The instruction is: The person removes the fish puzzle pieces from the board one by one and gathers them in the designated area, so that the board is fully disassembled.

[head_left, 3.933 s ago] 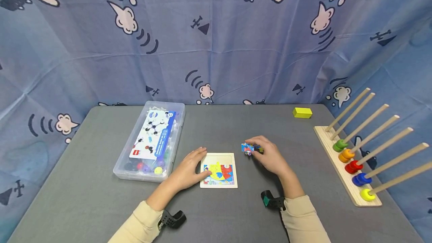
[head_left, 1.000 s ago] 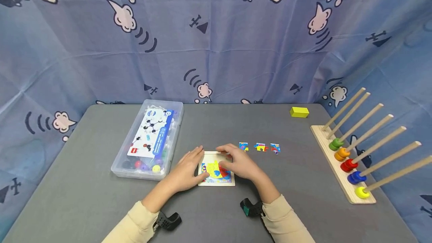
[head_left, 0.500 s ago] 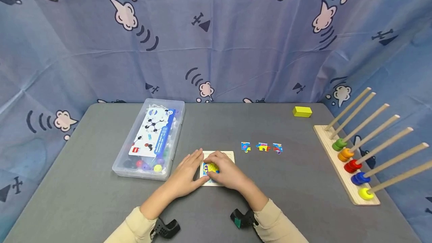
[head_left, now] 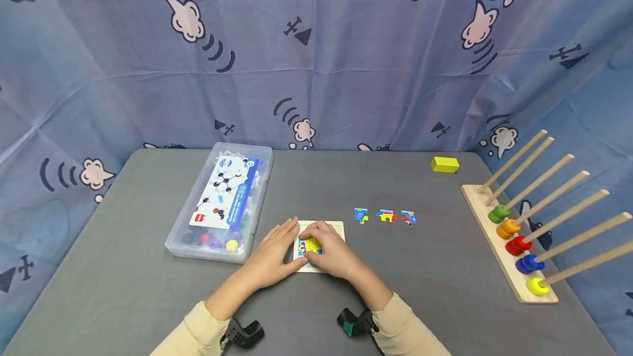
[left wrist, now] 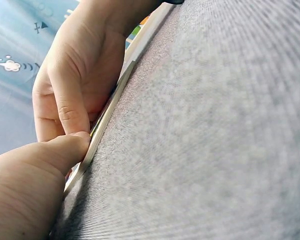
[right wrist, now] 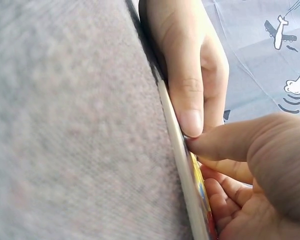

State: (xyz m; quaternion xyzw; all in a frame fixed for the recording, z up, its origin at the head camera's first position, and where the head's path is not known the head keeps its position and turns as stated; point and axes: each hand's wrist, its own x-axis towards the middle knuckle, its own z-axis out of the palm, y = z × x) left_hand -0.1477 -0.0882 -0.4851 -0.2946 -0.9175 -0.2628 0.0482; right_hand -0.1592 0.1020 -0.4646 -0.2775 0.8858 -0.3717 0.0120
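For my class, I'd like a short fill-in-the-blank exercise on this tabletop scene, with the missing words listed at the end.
1. Away from the hands, ____ loose puzzle pieces lie in a row.
2. The right hand covers part of the wooden puzzle tray; in the head view, the clear plastic box lies to the tray's ____.
3. On the peg rack, the ring colour between green and red is ____.
4. The block near the table's far edge is ____.

Missing words: three; left; orange; yellow.

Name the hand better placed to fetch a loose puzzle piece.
Probably the right hand: it lies over the wooden tray, nearer the three loose pieces, while the left hand rests at its left edge, farther away.
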